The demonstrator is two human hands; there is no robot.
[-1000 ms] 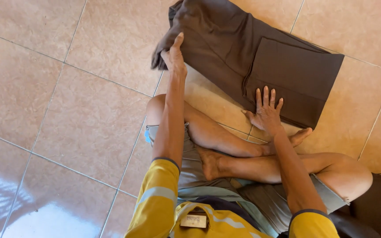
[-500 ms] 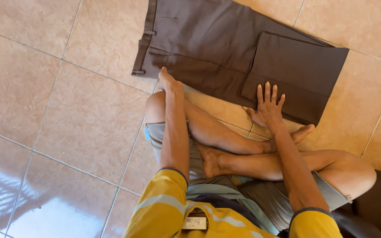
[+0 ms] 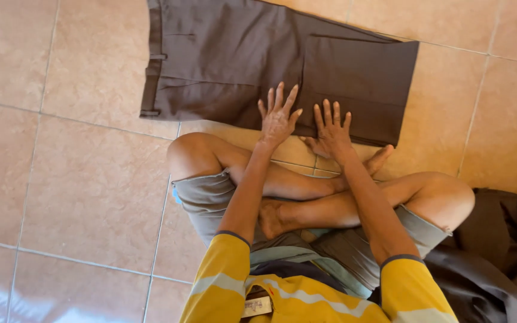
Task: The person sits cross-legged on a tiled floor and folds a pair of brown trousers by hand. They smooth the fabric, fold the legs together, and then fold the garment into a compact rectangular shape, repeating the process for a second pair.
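A pair of dark brown trousers (image 3: 240,60) lies flat on the tan tiled floor, waistband at the left, with the legs folded over on the right. My left hand (image 3: 277,116) rests flat on the near edge of the cloth, fingers spread. My right hand (image 3: 331,128) presses flat beside it, on the lower edge of the folded leg part. Both hands hold nothing. I sit cross-legged just behind the trousers, in grey shorts and a yellow shirt.
A heap of dark brown cloth (image 3: 504,251) lies on the floor at my right side. Tan floor tiles (image 3: 61,179) with grey grout lines stretch to the left and behind the trousers.
The trousers' upper part, bunched up under my left hand before, now lies spread flat. My left hand has slid right along the near edge to beside my right hand.
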